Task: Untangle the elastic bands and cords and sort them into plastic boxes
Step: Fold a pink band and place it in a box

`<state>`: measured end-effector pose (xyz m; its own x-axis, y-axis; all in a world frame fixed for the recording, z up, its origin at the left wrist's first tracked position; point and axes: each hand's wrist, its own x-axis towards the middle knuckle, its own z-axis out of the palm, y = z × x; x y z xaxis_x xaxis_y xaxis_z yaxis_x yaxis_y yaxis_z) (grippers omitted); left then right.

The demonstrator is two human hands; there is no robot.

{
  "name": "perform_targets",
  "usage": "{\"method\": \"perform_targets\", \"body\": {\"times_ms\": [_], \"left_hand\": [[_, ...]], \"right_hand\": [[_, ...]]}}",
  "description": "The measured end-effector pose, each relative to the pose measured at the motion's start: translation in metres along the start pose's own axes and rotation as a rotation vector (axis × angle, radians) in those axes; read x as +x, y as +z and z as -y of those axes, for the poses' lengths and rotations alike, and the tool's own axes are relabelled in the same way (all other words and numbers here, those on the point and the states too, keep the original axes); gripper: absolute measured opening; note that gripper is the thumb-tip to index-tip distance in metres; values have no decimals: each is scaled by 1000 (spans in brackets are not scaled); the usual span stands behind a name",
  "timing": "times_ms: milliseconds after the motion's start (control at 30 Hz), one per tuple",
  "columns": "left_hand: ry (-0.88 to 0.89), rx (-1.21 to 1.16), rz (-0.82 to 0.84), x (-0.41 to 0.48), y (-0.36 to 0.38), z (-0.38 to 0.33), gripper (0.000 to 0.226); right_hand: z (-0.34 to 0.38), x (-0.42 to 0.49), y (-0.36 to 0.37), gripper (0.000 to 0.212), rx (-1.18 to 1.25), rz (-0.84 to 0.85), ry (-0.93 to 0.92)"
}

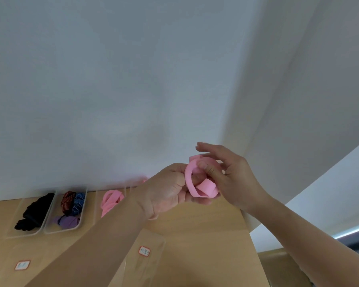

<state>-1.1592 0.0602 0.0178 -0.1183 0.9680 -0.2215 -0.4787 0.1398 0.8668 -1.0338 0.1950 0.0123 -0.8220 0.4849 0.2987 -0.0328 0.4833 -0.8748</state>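
The pink band point(197, 184) right of centre looks like soft, matt elastic with a smooth face. At lower left, clear, faintly glossy plastic boxes point(60, 230) hold black cloth point(34, 212) and ribbed, striped knit bands point(73, 201). The table point(205, 235) is pale, matt wood grain under flat clear plastic pieces point(149, 270), and the wall point(112, 79) is smooth, matt white.

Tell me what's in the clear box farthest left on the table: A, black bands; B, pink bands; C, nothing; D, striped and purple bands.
A: the leftmost box holds only black bands.
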Motion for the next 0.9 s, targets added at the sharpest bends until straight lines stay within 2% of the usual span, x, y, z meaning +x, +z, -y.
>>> {"method": "perform_targets", "body": {"times_ms": [100,200,267,367,433,500,533,600,700,767,833,900], "left_hand": [[-30,89,26,-3,-2,-1,25],[-55,64,15,0,-1,-2,23],[-45,-6,-95,2,2,-3,26],[-5,-220,-257,4,8,-1,43],[32,-126,-305,5,13,4,48],[115,86,-348,5,19,13,35],[161,119,-389,6,20,16,26],[214,49,-467,8,23,20,19],[243,37,-552,10,23,24,25],[301,174,-591,11,22,27,25],[352,358,-606,10,16,29,23],[373,486,-580,7,8,30,21]], "right_hand": [[3,-1,-3,26,-251,27,-163],[5,-1,-3,22,-347,-16,-233],[5,0,-3,19,-457,-92,-300],[4,3,-5,20,-677,-204,-394],[2,3,-5,25,-784,-206,-441],[-1,3,-4,29,-809,-206,-455],[-2,3,-3,29,-809,-215,-454],[-1,4,-1,23,-813,-238,-476],[4,6,3,17,-843,-221,-510],[5,7,4,15,-750,-174,-387],[6,9,0,21,-518,-94,-120],[5,11,-6,16,-280,-40,93]]}}
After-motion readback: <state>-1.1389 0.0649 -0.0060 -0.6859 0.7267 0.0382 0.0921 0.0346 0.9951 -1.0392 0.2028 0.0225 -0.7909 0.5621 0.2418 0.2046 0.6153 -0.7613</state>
